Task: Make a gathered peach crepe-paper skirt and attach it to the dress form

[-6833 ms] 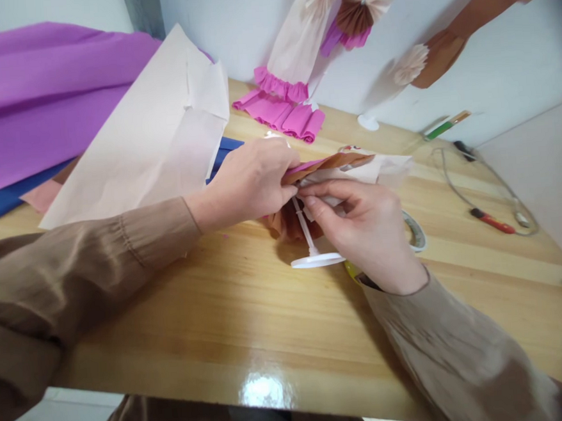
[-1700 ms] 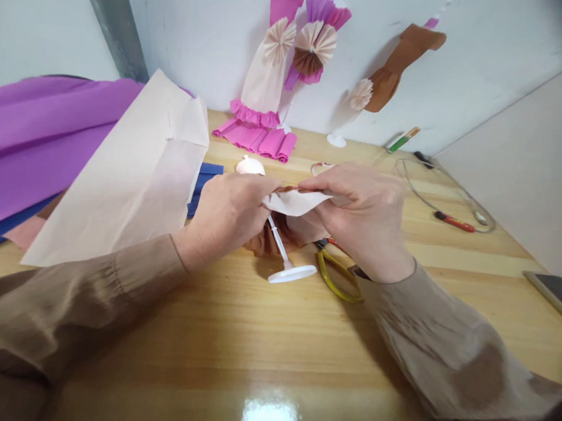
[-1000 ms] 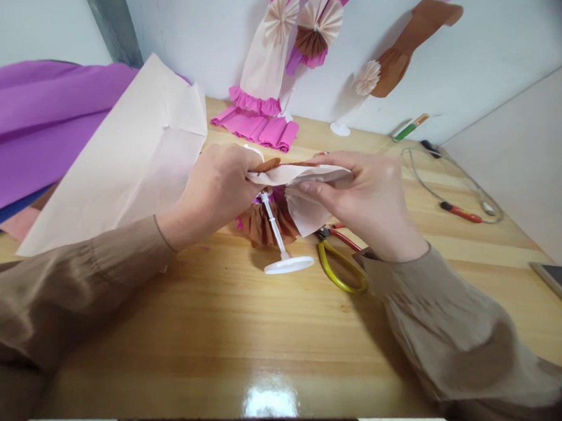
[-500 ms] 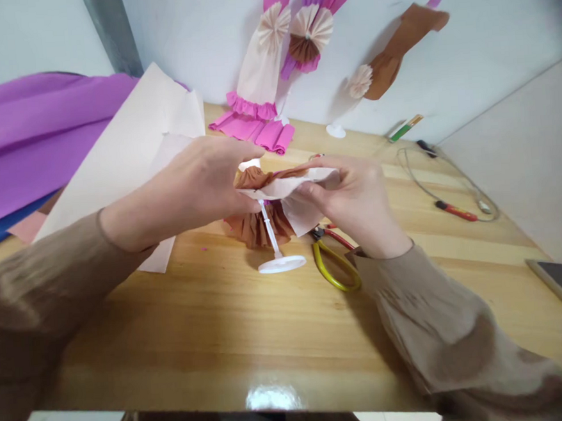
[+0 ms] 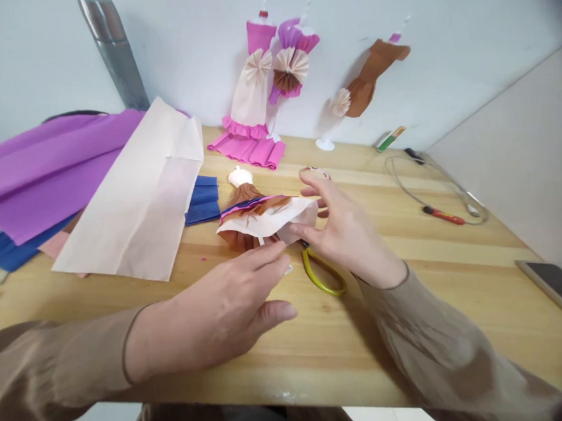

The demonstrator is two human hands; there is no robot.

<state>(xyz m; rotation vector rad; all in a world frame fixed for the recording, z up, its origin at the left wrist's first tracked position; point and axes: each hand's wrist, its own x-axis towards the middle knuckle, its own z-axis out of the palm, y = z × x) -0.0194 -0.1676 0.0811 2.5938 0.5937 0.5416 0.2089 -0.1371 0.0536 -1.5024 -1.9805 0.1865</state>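
Observation:
A small white dress form [image 5: 240,176] wears a paper dress with a brown bodice [image 5: 245,192]. Its skirt has a blue and magenta band, brown ruffles, and a cream layer [image 5: 262,221] spread toward me. My right hand [image 5: 347,231] is at the skirt's right edge, thumb on the cream paper and curled fingertips beside it. My left hand [image 5: 225,307] is open in front of the skirt, fingers stretched and thumb apart, hiding most of the form's stand. Yellow-handled pliers [image 5: 321,275] lie under my right hand, their jaws hidden.
Large cream paper [image 5: 131,202] and purple paper [image 5: 55,152] lie left, with blue paper [image 5: 202,200] beside. Dressed forms, one in a brown dress [image 5: 372,79], lean at the wall above rolled magenta paper [image 5: 248,150]. A cable [image 5: 457,185] and a phone [image 5: 558,290] are right.
My left hand has let go of the dress and drawn back toward me, opening. The skirt now spreads wider, and the form's white top is visible. The view has shifted slightly.

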